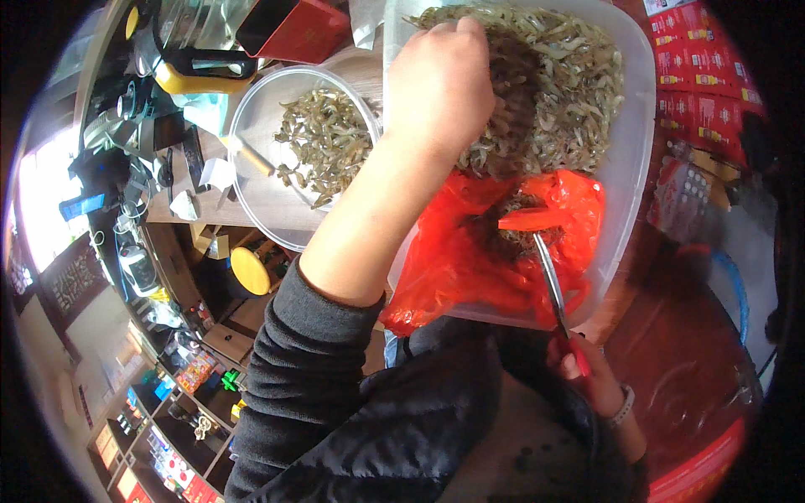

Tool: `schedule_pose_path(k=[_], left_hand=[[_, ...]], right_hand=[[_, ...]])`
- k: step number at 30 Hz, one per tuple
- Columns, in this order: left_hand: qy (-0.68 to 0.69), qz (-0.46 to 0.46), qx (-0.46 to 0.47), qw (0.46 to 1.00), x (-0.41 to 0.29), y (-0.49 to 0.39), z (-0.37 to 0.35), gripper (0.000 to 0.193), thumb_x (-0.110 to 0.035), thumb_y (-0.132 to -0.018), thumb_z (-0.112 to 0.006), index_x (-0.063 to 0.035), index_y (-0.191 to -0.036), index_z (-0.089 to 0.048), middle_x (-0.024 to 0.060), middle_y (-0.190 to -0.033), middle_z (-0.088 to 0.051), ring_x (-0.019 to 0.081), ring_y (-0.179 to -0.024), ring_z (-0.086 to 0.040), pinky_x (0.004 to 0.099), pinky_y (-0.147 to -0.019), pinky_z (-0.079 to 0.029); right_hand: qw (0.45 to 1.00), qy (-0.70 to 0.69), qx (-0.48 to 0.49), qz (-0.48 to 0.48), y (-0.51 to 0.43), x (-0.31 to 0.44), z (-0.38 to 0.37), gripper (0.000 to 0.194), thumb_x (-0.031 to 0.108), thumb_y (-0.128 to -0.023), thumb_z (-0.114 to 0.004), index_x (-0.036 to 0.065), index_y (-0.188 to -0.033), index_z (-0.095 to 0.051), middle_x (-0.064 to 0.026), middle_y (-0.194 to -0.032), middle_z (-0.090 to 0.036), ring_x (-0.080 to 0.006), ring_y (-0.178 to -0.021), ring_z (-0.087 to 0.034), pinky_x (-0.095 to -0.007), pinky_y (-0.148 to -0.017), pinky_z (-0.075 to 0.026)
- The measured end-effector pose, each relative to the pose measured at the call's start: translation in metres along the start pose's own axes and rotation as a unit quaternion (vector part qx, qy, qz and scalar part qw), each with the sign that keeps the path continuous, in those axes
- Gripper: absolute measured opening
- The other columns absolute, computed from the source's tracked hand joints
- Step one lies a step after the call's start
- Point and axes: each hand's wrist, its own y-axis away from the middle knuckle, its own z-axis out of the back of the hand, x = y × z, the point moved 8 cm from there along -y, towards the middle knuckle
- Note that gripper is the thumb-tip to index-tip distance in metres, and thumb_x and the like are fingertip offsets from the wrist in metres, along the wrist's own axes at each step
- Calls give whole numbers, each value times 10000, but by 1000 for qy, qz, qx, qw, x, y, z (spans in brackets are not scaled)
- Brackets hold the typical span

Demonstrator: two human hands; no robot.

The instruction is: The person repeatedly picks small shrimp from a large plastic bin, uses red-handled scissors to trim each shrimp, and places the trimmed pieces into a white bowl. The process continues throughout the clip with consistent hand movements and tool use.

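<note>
A large translucent plastic tub [636, 126] holds many small raw shrimp [566, 82]. Over its far left part is my left hand [443, 82], back up and fingers curled down among the shrimp; the fingertips are hidden, so I cannot tell whether they pinch anything. A crumpled red plastic bag [453, 264] lies in the near part of the tub, with brownish scraps [519, 236] in its opening. My right hand [585, 368], low at the right, grips red-handled scissors [550, 276], whose blades point into the bag's opening. Left of the tub, a round clear plastic container [242, 195] holds more shrimp [327, 138].
Behind the round container are a yellow-and-black object [201, 72] and a red box [295, 28]. Small clutter, including a white paper piece [218, 173], lies on the wooden table [302, 217]. A round yellow stool [249, 270] stands below; red printed cartons [698, 82] are at right.
</note>
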Motion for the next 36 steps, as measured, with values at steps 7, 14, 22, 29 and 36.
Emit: schedule_pose_path(k=[7,14,22,29,36], left_hand=[[386,105,-84,913,23,24,48,176,-41,-710,-631,26,-871,-618,88,-737,-636,119,-645,-602,235,-598,-477],[573,78,-54,814,1,70,64,120,66,-735,-636,14,-841,-618,74,-929,-584,103,-818,-566,201,-670,-467],[386,-198,-43,900,-48,115,83,217,45,-588,-624,47,-805,-615,142,-874,-597,261,-768,-600,320,-662,-506],[378,-227,-27,897,-61,139,77,244,32,-576,-618,46,-820,-608,139,-889,-591,276,-786,-603,332,-665,-516],[430,-123,63,892,-53,160,42,205,82,-625,-612,5,-815,-604,108,-907,-585,249,-780,-605,313,-649,-513]], right_hand=[[996,-86,29,4,-3,8,-4,406,437,-826,-525,39,-866,-455,-5,-737,-429,-102,-677,-405,-243,-608,-348],[995,-68,65,30,-10,34,-17,452,343,-748,-597,-4,-960,-398,-22,-751,-408,-109,-676,-386,-245,-620,-351],[996,13,73,56,-12,35,-18,558,395,-706,-623,-20,-988,-379,-48,-763,-412,-139,-677,-396,-278,-647,-363],[995,16,94,38,-6,27,-16,524,442,-751,-594,-11,-935,-405,-31,-747,-420,-126,-685,-407,-273,-617,-364],[987,-117,96,-62,4,-1,-13,309,345,-861,-533,45,-860,-459,21,-747,-408,-70,-702,-382,-225,-615,-343]])
